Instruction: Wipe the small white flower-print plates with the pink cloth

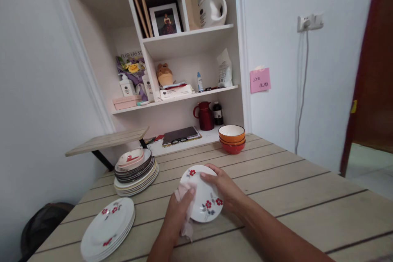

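Note:
A small white plate [202,196] with red flowers is held tilted above the table. My right hand [225,188] grips its right edge, thumb on the face and fingers behind. My left hand [181,208] is closed around a pale pink cloth [186,229], which it presses against the plate's left side. To the left, a stack of matching flowered plates [112,223] lies on the table. Behind it stands a taller stack of mixed plates [135,178], topped by a small pink-rimmed dish [130,157].
Stacked orange and red bowls [232,139] stand at the back of the wooden table [291,196]. A low wooden riser [107,141] is at the back left. Behind the table, shelves hold a red jug [205,116], a dark bottle [217,114] and a laptop [181,135].

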`<action>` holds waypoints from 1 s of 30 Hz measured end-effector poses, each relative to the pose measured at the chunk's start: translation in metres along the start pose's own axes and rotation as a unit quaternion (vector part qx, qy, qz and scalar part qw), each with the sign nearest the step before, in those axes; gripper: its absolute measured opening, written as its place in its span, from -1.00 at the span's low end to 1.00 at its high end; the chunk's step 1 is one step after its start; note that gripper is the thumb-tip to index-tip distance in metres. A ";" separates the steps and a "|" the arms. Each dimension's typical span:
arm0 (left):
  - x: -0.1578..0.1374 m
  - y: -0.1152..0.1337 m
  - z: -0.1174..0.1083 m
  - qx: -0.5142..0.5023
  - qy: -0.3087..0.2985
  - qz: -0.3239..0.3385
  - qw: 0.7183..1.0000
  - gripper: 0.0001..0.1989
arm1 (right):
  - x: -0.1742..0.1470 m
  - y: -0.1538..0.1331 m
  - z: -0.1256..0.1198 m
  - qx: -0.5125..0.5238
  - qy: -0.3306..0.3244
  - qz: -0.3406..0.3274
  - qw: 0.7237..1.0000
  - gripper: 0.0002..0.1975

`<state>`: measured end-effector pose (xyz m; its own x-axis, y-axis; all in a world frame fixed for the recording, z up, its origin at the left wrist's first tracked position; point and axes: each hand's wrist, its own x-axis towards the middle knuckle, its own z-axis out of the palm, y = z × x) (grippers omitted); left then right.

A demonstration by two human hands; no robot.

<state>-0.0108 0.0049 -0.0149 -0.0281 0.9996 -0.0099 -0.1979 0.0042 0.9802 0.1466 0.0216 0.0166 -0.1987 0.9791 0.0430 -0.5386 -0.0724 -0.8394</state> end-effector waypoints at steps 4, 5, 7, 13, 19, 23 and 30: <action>0.002 0.003 0.001 -0.042 0.024 0.003 0.999 -0.36 | -0.002 0.009 0.010 0.065 0.039 -0.009 0.997 -0.57; 0.003 0.003 0.001 -0.047 0.029 0.005 0.998 -0.37 | -0.002 0.011 0.012 0.075 0.042 -0.009 0.996 -0.56; 0.004 0.002 0.001 -0.054 0.039 0.007 0.998 -0.39 | -0.001 0.015 0.014 0.089 0.052 -0.011 0.995 -0.55; 0.004 -0.001 0.006 -0.051 0.038 0.025 0.998 -0.42 | 0.003 0.026 0.014 0.118 0.085 -0.040 0.989 -0.48; -0.007 0.010 0.004 -0.003 -0.013 0.025 1.000 -0.45 | 0.003 0.007 0.000 0.008 0.028 0.012 1.000 -0.51; -0.013 0.016 0.001 0.073 -0.056 0.033 0.995 -0.47 | -0.002 -0.013 -0.011 -0.121 -0.060 0.035 0.990 -0.61; -0.007 0.011 0.000 0.031 0.005 0.032 0.999 -0.45 | -0.001 0.006 0.000 -0.043 -0.012 -0.010 0.999 -0.62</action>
<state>-0.0129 -0.0022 -0.0040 -0.0493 0.9975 0.0515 -0.1333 -0.0577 0.9894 0.1439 0.0207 0.0118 -0.2092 0.9751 0.0734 -0.4711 -0.0347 -0.8814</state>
